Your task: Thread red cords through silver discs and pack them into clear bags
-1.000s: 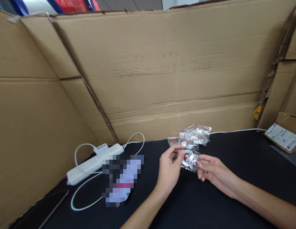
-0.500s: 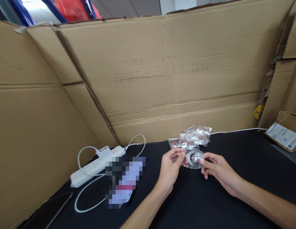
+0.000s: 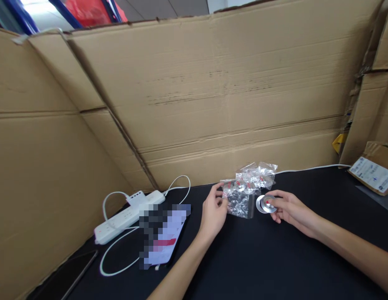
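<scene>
My right hand (image 3: 289,209) pinches a pair of overlapping round silver metal discs (image 3: 262,205) with a small red spot on the upper one. Thumb and fingers of my left hand (image 3: 215,207) close on the left edge of a crinkled clear plastic bag (image 3: 240,204), which hangs flat and looks empty. Behind that bag lie several bagged silver pieces with red marks (image 3: 240,186), partly covered by it. More clear packets (image 3: 259,174) are heaped farther back against the cardboard.
A white power strip (image 3: 128,218) with a looping white cable (image 3: 102,266) lies left. Beside it is a lit, pixelated phone (image 3: 164,250); a dark flat device (image 3: 69,275) sits at lower left. Cardboard walls (image 3: 219,83) enclose the black table (image 3: 244,262). A labelled cardboard box (image 3: 374,173) stands right.
The silver discs have come out of the clear bag and moved right with my right hand. My left hand keeps the bag, slightly farther left.
</scene>
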`<state>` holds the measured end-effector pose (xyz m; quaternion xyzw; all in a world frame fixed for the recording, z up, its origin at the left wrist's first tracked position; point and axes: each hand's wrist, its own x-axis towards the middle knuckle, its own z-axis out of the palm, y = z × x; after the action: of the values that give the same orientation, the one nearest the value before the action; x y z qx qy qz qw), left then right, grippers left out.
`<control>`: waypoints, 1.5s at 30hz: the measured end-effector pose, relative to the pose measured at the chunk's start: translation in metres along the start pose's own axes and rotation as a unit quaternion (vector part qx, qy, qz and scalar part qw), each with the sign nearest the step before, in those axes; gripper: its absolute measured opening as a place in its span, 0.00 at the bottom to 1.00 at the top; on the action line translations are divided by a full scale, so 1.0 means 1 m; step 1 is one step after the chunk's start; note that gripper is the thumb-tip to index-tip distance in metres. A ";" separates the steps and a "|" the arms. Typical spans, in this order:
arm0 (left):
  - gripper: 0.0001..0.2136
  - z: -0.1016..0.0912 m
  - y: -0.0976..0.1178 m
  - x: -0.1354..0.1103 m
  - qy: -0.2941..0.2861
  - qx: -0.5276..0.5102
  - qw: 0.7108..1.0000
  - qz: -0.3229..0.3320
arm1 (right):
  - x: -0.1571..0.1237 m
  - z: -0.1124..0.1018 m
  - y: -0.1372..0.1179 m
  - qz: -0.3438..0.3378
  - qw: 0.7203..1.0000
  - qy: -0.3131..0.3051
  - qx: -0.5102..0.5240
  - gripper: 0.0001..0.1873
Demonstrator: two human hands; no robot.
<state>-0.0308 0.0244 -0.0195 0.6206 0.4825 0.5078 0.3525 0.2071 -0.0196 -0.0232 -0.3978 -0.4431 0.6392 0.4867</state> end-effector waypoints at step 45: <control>0.24 -0.004 0.036 -0.021 -0.115 0.477 0.838 0.241 | 0.015 -0.032 0.000 -0.030 0.972 -0.024 -0.231 0.19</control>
<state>-0.0266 -0.0060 0.0091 0.8623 0.4565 0.2086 -0.0675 0.2337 0.0006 -0.0335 -0.4705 -0.6020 0.5138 0.3902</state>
